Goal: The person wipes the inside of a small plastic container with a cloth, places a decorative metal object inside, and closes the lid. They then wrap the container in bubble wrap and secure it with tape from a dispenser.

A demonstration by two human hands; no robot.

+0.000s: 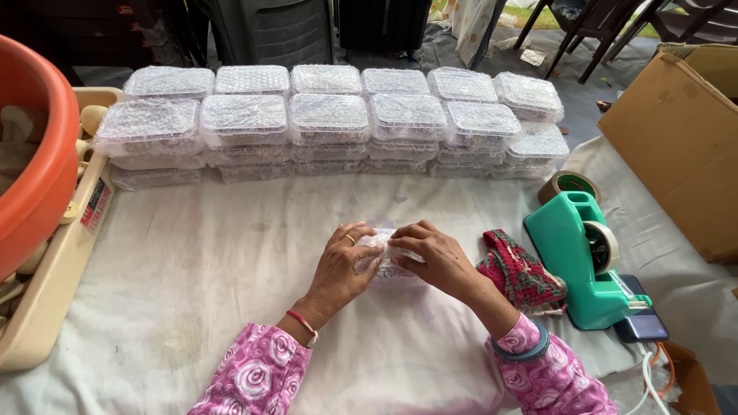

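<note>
Both hands pressed down together on one bubble-wrapped box (388,261), lying flat on the white cloth (231,269) near the middle of the table. Left hand (342,265) covering the box's left end, fingers curled over its top edge; ring on one finger, red band at the wrist. Right hand (438,257) laid across the right end, fingertips meeting the left hand's over the wrap. Behind, well apart: wrapped boxes (330,123) stacked in two rows. Just right of the right hand: red-and-green knitted cloth (523,277). Beside that: green tape dispenser (584,257), with a brown tape roll (569,184) behind it. Far left: orange tub (31,154) in a beige tray (46,300). Far right: cardboard box (684,146).
</note>
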